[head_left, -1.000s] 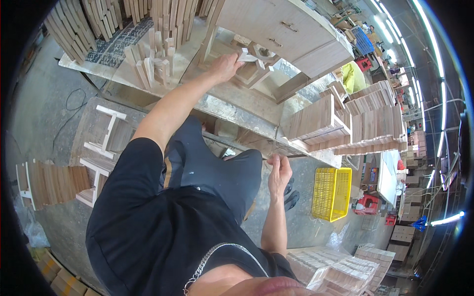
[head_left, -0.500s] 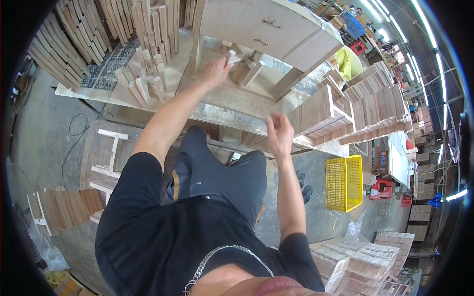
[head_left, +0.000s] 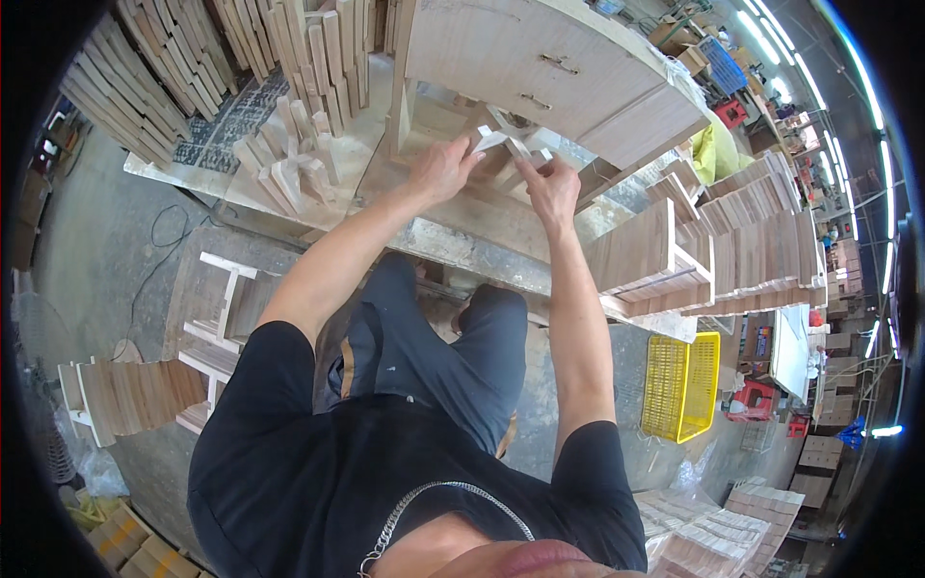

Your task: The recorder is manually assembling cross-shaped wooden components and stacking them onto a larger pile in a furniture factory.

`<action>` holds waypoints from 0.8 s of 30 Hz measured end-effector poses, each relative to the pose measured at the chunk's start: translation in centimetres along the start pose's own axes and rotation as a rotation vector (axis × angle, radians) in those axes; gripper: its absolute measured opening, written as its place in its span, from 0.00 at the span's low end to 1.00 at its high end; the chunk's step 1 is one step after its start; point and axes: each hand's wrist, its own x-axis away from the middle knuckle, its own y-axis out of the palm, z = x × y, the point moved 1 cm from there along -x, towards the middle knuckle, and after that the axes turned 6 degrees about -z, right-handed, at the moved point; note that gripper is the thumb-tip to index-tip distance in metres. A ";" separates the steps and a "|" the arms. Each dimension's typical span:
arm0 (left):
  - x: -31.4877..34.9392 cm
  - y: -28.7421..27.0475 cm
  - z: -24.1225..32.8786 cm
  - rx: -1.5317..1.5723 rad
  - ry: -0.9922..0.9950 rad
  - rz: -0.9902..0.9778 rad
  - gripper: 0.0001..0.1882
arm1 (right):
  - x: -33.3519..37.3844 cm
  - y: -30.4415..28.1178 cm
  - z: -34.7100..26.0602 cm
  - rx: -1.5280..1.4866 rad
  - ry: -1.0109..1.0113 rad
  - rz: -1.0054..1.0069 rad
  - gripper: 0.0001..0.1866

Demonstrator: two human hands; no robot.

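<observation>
In front of the wooden cabinet [head_left: 540,67], both my hands are raised over the workbench. My left hand [head_left: 445,171] is closed on a short pale wooden piece [head_left: 490,139] that sticks out past its fingertips. Close by on the right, my right hand [head_left: 553,191] pinches a narrow wooden strip [head_left: 518,148], whose upper end comes near the left-hand piece; I cannot tell whether they touch. Behind the hands, the space under the cabinet holds a machine part and wood that are partly hidden.
Short wooden pieces [head_left: 289,159] stand on the bench [head_left: 376,207] at the left, with tall stacks of slats [head_left: 130,96] beyond. Slatted wooden frames [head_left: 631,246] are piled at the right. A yellow crate [head_left: 680,387] stands on the floor.
My right hand has moved up and forward from the bench edge and now grips a wooden strip. My left hand, with its piece, has shifted right and slightly nearer.
</observation>
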 end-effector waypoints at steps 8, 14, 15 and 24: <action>0.8 0.3 0.3 0.007 0.012 0.047 0.20 | 0.9 -0.8 -0.6 0.048 -0.036 -0.082 0.23; 1.7 0.1 0.6 0.040 0.055 0.085 0.20 | 2.1 -0.6 -0.7 0.084 -0.139 -0.042 0.22; 1.9 0.1 0.6 0.020 0.042 0.069 0.19 | 2.4 -0.6 -0.6 0.085 -0.142 -0.041 0.22; 4.2 -0.8 1.6 0.039 0.048 0.075 0.18 | 4.5 -1.0 -1.9 0.081 -0.198 -0.007 0.20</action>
